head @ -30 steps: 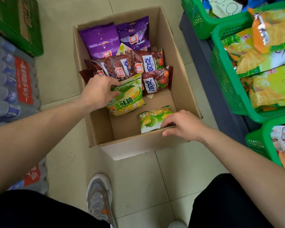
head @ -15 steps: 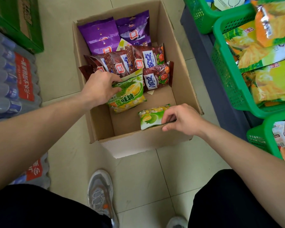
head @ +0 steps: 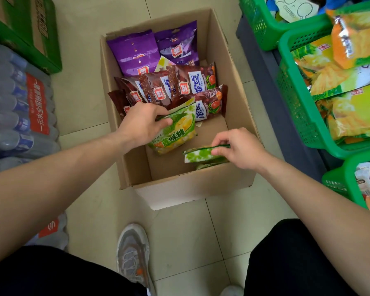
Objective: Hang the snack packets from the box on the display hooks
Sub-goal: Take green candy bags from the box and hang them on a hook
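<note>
Barely begun: left hand [head: 141, 124] grips yellow-green plastic candy packet [head: 176, 134], right hand [head: 240, 150] pinches smaller green packet [head: 201, 155], brown cardboard box [head: 179, 184] holds many more.

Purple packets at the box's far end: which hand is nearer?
Left. The left hand grips the durian packet mid-box, with brown packets between it and the purple packets; the right hand pinches a green packet at the near end.

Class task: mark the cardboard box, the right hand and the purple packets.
cardboard box [head: 190, 189]: head view, near outer wall.
right hand [head: 241, 150]: head view, back of hand.
purple packets [head: 135, 51]: head view, left packet's front.
</note>
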Demonstrator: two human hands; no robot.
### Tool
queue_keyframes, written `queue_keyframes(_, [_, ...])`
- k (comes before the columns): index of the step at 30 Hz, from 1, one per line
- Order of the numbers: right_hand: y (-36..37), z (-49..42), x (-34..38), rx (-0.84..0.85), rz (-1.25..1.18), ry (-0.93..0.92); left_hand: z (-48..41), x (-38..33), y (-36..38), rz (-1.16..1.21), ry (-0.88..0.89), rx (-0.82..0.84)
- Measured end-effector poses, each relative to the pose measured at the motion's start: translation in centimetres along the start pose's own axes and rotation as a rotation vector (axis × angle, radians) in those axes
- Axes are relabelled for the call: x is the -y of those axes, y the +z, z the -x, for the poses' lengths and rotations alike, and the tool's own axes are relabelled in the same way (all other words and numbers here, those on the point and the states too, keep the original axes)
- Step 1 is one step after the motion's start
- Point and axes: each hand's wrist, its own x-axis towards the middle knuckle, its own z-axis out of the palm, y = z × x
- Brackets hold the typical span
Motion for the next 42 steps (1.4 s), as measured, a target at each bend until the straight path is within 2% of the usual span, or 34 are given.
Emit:
queue_keyframes(6, [-2.1,-3.6,2.1,-0.212,0.162,-0.038,-0.4,-0.5,0.0,0.075,0.015,0.061])
queue_keyframes(11, [-2.6,-5.5,3.1,-0.268,0.214,-0.009,-0.9,0.0,-0.6,0.083,0.004,0.082])
queue_keyframes(15, [-1.7,-6.0,4.9,-0.325,0.271,-0.044,-1.2,-0.2,-0.5,0.039,0.070,0.139])
queue_keyframes(20, [-0.4,-6.5,5.9,-0.436,0.184,0.042,-1.4,-0.3,-0.7,0.043,0.083,0.161])
queue_keyframes(24, [0.2,-6.5,6.3,-0.462,0.124,0.042,-1.2,-1.0,-0.1,0.020,0.053,0.125])
queue_keyframes(28, [0.4,-6.5,6.4,-0.418,0.036,0.019,-1.4,-0.5,0.1,-0.025,0.058,0.103])
queue_keyframes(31, [-0.1,-5.9,5.1,-0.351,-0.075,0.024,-1.5,0.3,0.5,-0.058,0.086,0.154])
queue_keyframes(38, [-0.7,-3.5,0.7,0.015,0.159,0.202,-1.4,0.6,0.7,-0.067,0.095,0.163])
queue_keyframes(42, [-0.5,-3.4,0.2,-0.013,0.234,0.226,-1.4,0.2,0.6,-0.062,0.084,0.149])
